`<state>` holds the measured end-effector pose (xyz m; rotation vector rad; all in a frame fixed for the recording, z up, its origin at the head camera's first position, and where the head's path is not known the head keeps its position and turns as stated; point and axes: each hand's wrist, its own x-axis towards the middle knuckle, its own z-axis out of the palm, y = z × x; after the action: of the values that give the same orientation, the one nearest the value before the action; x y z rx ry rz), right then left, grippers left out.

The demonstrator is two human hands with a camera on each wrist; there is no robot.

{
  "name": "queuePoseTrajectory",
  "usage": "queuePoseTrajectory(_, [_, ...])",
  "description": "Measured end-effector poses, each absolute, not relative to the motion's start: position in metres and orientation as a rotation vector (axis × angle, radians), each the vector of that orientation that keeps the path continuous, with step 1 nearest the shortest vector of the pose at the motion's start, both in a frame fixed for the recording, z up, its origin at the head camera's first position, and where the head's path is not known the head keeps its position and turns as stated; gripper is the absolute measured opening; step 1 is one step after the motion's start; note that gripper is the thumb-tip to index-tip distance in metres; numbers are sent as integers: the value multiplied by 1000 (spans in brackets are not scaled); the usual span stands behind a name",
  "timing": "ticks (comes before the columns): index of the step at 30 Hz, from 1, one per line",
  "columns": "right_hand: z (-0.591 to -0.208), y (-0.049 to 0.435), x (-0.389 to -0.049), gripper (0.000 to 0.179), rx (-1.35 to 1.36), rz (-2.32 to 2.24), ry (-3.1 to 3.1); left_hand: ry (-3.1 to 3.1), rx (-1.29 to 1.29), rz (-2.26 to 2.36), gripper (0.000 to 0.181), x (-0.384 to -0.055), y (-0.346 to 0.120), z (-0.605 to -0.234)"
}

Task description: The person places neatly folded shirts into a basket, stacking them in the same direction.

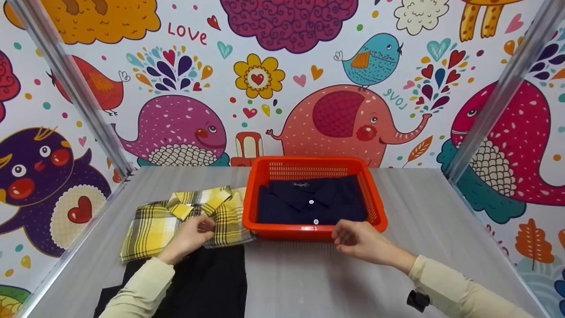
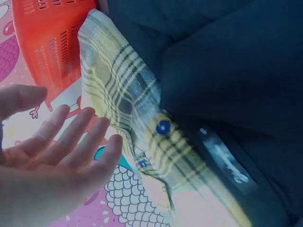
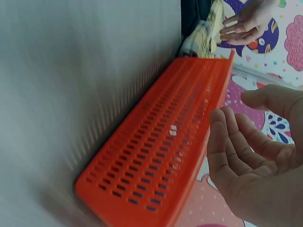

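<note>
A folded yellow plaid shirt point(image 1: 148, 229) lies collar away from me, partly over a dark garment point(image 1: 216, 278). Above its front hovers my left hand point(image 1: 190, 236), its fingers loosely bent and holding nothing. In the left wrist view, blue buttons point(image 2: 163, 127) show on the plaid cloth beyond the fingertips. A red-orange plastic basket point(image 1: 287, 230) holds a folded navy shirt point(image 1: 282, 205) with white buttons. At the basket's front right rim is my right hand point(image 1: 359, 242), fingers softly curved. The right wrist view shows its palm point(image 3: 260, 175) with nothing in it.
The grey table point(image 1: 291, 282) runs back to a cartoon-printed wall point(image 1: 273, 119). Metal posts point(image 1: 95, 106) stand at the corners. Some pale cloth point(image 1: 240, 191) shows between the plaid shirt and the basket. On the dark garment is a printed label point(image 2: 229, 163).
</note>
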<state>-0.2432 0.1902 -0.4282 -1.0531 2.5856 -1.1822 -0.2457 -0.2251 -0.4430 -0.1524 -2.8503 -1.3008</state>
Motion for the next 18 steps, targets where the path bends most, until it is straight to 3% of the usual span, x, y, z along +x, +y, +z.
queuePoseTrajectory(11, [-448, 169, -237, 20, -1089, -1210, 2499, -2913, -117, -1311, 22, -234, -250, -450])
queuePoseTrajectory(18, [-461, 158, -234, 22, -1015, -1195, 2437, -2996, -226, -1358, 25, -228, -277, -445])
